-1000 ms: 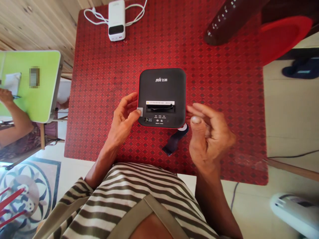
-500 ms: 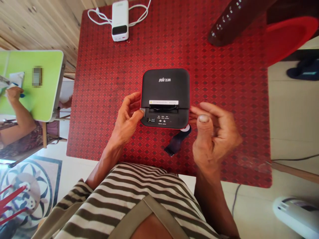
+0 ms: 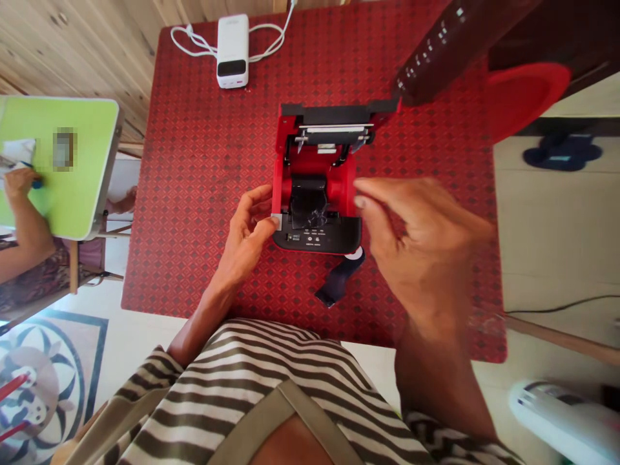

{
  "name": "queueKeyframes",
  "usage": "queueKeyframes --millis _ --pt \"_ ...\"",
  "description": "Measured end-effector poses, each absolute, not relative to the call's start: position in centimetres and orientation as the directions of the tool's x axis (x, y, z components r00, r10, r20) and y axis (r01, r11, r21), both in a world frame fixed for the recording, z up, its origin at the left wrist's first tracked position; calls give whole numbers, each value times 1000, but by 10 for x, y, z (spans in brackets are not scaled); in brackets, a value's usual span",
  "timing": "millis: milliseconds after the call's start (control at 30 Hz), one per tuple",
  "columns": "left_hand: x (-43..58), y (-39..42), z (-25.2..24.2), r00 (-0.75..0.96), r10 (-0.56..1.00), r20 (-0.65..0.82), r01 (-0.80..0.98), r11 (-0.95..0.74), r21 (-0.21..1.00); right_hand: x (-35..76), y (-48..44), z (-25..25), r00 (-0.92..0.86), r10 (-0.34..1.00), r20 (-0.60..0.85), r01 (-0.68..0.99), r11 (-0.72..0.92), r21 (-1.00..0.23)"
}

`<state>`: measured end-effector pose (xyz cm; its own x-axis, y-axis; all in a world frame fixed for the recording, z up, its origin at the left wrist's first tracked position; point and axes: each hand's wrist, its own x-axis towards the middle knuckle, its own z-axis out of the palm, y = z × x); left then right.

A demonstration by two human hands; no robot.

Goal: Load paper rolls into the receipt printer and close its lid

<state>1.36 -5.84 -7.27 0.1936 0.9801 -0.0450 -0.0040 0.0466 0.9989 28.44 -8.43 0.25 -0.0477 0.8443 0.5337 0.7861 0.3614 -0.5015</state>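
A small black and red printer (image 3: pixel 323 239) sits on the red patterned table with its lid (image 3: pixel 334 116) raised, showing a red inside. In the compartment lies a dark roll (image 3: pixel 308 197) with a crinkled loose end. My left hand (image 3: pixel 250 236) holds the printer's left side, thumb on the grey tab at its front left corner. At the right edge of the printer is my right hand (image 3: pixel 404 226), thumb and forefinger close together; whether anything is between them is too blurred to tell. A dark strip with a white round end (image 3: pixel 339 278) lies in front of the printer.
A white power bank (image 3: pixel 233 51) with a white cable lies at the table's far left. A dark brown cylindrical object (image 3: pixel 436 51) and a red round-edged item (image 3: pixel 527 97) are at the far right. At left, another person's arm (image 3: pixel 29 219) rests over a green table (image 3: pixel 92 161).
The printer's lid has swung up and back, exposing the inside and the dark roll. My right hand has turned, its thumb and forefinger now closer together. My left hand stays at the printer's left side.
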Motion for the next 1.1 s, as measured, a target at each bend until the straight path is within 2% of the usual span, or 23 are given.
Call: queueKeyframes --millis 133,267,400,600,800,1000,1100 --pt "15 -56 -74 188 981 -42 -49 52 997 277 -41 15 -305 912 274 810 399 -430" --pt "16 -58 -76 200 980 -16 -75 31 997 263 -16 13 -427 904 37 852 415 -319" --pt "16 -61 -74 205 979 -7 -66 22 998 251 -8 4 -423 906 11 886 416 -205" --pt "16 -62 -74 218 976 -23 -46 34 998 246 7 -10 -433 895 -111 898 417 -141" --pt "17 -62 -74 224 974 -38 -48 51 998 258 4 -3 -431 902 -19 880 416 -229" --pt "17 -62 -74 208 978 -33 -26 39 999 273 -24 24 -382 913 143 822 407 -399" --pt "16 -61 -77 208 977 -36 -29 43 999 283 -41 36 -295 917 267 765 394 -509"
